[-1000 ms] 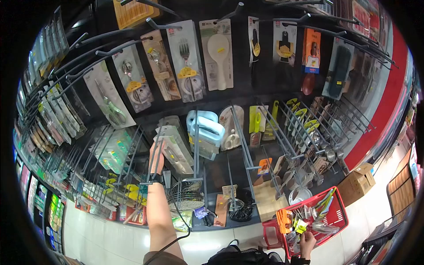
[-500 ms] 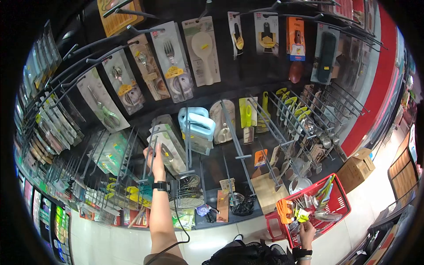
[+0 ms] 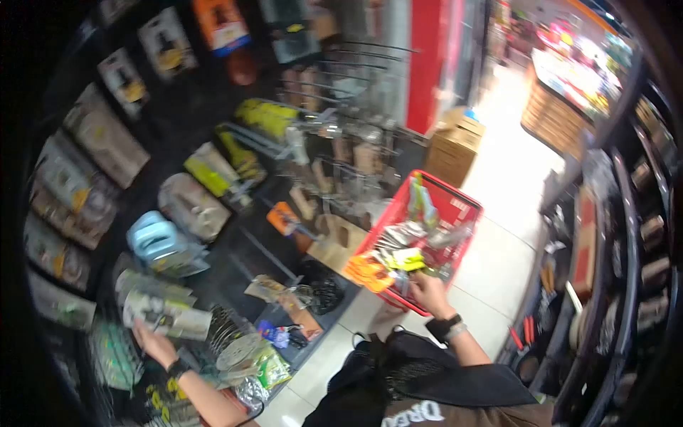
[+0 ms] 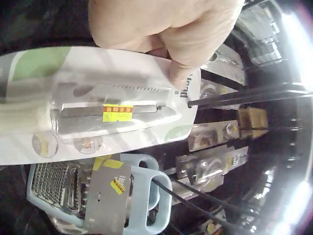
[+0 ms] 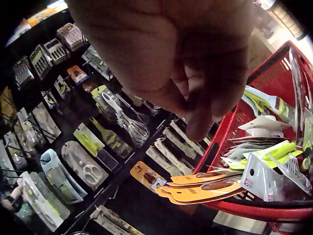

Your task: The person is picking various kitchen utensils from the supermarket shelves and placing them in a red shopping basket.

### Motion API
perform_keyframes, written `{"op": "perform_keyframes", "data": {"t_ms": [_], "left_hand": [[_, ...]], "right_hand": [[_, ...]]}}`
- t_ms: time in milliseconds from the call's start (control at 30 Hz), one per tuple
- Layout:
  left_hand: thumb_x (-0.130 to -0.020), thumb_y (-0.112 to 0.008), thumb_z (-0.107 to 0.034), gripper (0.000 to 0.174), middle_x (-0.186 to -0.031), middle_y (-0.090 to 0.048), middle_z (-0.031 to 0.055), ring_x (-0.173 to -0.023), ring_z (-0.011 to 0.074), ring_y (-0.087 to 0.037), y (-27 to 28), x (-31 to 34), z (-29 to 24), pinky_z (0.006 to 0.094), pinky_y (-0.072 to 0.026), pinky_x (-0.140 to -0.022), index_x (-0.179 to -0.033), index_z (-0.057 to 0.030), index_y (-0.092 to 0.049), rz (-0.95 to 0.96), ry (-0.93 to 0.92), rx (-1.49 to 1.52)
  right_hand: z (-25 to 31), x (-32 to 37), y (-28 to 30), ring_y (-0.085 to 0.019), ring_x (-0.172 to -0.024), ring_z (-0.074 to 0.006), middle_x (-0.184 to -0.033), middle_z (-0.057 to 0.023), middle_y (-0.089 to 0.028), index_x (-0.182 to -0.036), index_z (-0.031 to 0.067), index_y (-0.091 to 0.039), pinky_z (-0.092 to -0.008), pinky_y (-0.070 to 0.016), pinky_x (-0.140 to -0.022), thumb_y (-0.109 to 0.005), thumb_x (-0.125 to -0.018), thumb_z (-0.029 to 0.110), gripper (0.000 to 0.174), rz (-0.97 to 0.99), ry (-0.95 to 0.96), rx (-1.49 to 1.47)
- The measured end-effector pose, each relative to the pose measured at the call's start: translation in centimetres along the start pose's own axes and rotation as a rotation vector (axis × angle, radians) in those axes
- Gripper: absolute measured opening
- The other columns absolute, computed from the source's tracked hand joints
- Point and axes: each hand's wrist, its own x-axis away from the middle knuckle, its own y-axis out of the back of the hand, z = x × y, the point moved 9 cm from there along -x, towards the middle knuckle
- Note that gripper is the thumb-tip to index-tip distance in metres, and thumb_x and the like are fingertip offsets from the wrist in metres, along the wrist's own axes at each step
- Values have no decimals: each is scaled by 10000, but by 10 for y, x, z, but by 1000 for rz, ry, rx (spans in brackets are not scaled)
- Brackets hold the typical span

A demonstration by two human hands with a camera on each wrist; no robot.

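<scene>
The left hand (image 4: 166, 24) has its grip on the hook end of a packaged blade (image 4: 117, 115), 1 fingertip pressed to the card's front. This package lies along a metal hook (image 4: 244, 97) on the display, near 2 pale blue handles (image 4: 159, 200). The right hand (image 3: 430, 293) is at the near side of the red basket (image 5: 274, 211), fingers bent; I cannot tell what its grip grasps. Orange cards (image 5: 205, 192) overhang the basket's rim.
</scene>
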Motion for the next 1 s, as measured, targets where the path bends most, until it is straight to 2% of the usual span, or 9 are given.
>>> {"op": "perform_keyframes", "data": {"t_ms": [33, 67, 100, 233, 300, 567, 733, 833, 1000], "left_hand": [[-873, -433, 20, 416, -1326, -439, 232, -1164, 303, -478, -2, 18, -26, 359, -352, -972, -1287, 59, -445, 45, -345, -510], [-922, -454, -62, 387, -1312, -448, 212, -1156, 285, -476, 2, 28, -33, 348, -352, -961, -1288, 65, -442, 49, -316, -374], [-959, -454, -162, 404, -1311, -433, 204, -1160, 277, -470, 9, 33, -16, 341, -351, -943, -1301, 52, -436, -72, 213, 277], [-954, -477, -299, 477, -1353, -397, 173, -1188, 267, -448, 47, 72, -24, 368, -351, -967, -1297, 31, -445, 30, -333, -348], [-951, -482, -284, 497, -1365, -382, 175, -1211, 259, -427, 42, 102, -50, 374, -340, -1003, -1339, 10, -384, -214, 234, 296], [-939, -526, -238, 431, -1276, -473, 137, -1138, 204, -471, 47, 136, -24, 338, -367, -983, -1275, 8, -415, -72, 291, 528], [-856, -542, -34, 43, -857, -562, 27, -742, 117, -532, -107, 219, -114, 258, -456, -686, -891, -11, -553, 658, 313, 281], [-827, -556, -27, 67, -809, -596, 31, -742, 108, -553, -202, 279, -186, 242, -447, -682, -855, 14, -602, 1125, 183, 205], [-862, -569, -101, 163, -858, -612, 103, -806, 189, -590, -295, 357, -266, 295, -449, -714, -969, 21, -587, 1515, -86, 257]], "right_hand": [[2, 2, 5, -663, -729, -308, -797, -172, -662, -938, 25, -656, -368, -518, -660, -596, -803, 140, 188, -6, -1, -6], [-6, 2, 1, -663, -722, -305, -794, -173, -661, -934, 25, -656, -370, -518, -658, -599, -796, 138, 187, 17, -15, -26], [-12, 1, -5, -664, -715, -302, -792, -173, -660, -929, 26, -657, -372, -517, -655, -602, -790, 136, 186, 47, -20, -51], [6, 1, -2, -643, -686, -317, -769, -181, -647, -908, 28, -663, -392, -508, -637, -635, -787, 184, 200, 124, 24, -153], [20, -1, 2, -644, -681, -307, -772, -174, -651, -909, 24, -663, -376, -510, -637, -626, -798, 164, 183, 160, 26, -184], [111, -3, 21, -643, -766, -271, -840, -171, -638, -981, 0, -623, -333, -503, -686, -623, -845, 185, 229, 346, 294, -369], [164, 18, 29, -605, -1026, -264, -1137, -177, -603, -1246, 8, -485, -357, -474, -883, -631, -856, 261, 487, 509, 427, -545], [186, 29, 42, -593, -1051, -298, -1188, -223, -567, -1305, 0, -423, -372, -471, -883, -637, -848, 306, 590, 515, 503, -513], [166, 29, 69, -606, -658, -388, -735, -272, -578, -1088, -27, -563, -422, -476, -609, -590, -862, 276, 380, 422, 475, -359]]}}
